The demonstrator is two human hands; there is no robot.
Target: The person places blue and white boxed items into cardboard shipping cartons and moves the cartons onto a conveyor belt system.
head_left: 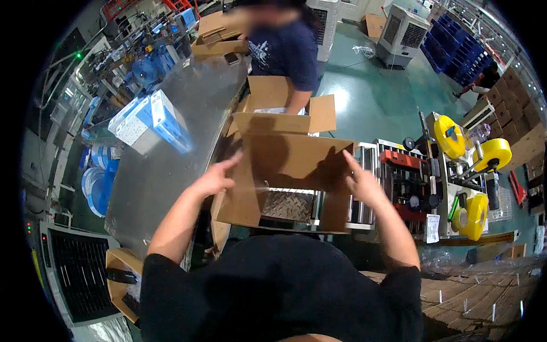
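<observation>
A cardboard box [296,151] stands in front of me with its top open. Through its open bottom a patterned metal plate [288,205] shows. My left hand [219,175] is at the box's left wall, index finger stretched toward the far corner and thumb apart. At the right wall is my right hand [363,183], its index finger pointing up along the far right corner. Both hands look spread rather than wrapped round the cardboard; whether they press on it I cannot tell.
Beyond my box, a co-worker [285,51] reaches into another open box [273,122]. A grey table [171,176] at left bears a blue-and-white carton [151,122]. Rollers [362,188] and a red-armed machine with yellow tape rolls [473,216] lie to the right.
</observation>
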